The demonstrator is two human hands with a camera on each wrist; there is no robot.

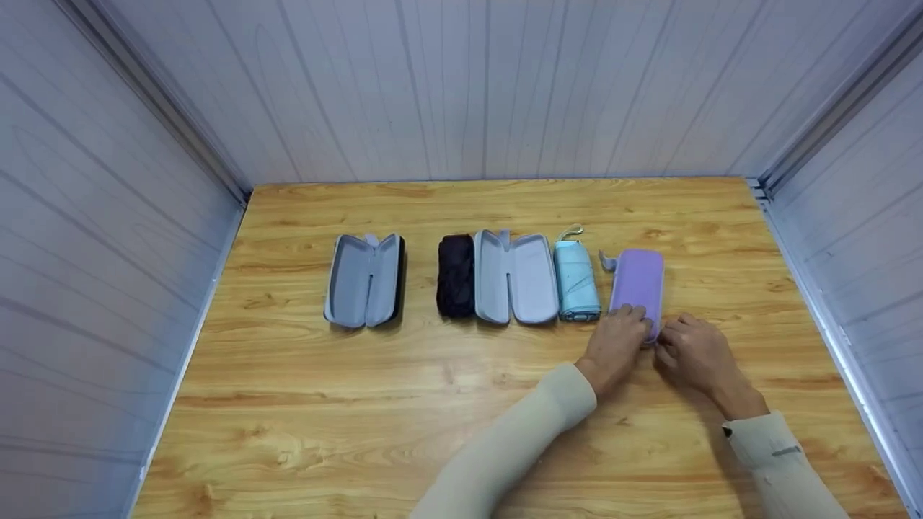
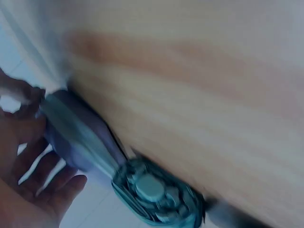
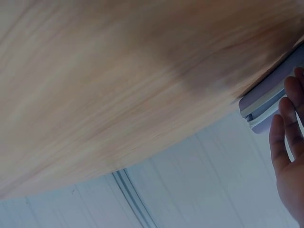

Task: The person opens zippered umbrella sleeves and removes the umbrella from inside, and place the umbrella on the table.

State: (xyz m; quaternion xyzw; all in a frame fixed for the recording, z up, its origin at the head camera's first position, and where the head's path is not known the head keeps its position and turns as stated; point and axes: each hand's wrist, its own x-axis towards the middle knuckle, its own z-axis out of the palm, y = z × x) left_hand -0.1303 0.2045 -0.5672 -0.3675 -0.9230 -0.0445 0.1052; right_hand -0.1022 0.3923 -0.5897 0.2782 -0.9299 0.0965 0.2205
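Note:
A purple hard zip case [image 1: 638, 277] lies closed on the table at the right, a short grey strap sticking out at its far left corner. My left hand [image 1: 619, 339] holds its near end, fingers over the top; the left wrist view shows the fingers [image 2: 57, 180] spread along the case. At the near right corner my right hand [image 1: 696, 351] has thumb and forefinger pinched at the zipper; the pull itself is hidden. In the right wrist view the other fingers [image 3: 280, 137] stand beside the case [image 3: 266, 95], whose zip edges are parted at one end.
Left of the purple case lies a folded light-blue umbrella [image 1: 577, 281] with a wrist loop. Beside it an opened case with pale lining [image 1: 533, 281] touches a folded dark umbrella [image 1: 456, 277]. Another opened case, grey inside [image 1: 351, 285], lies farther left. Panel walls [image 1: 447, 94] enclose the table.

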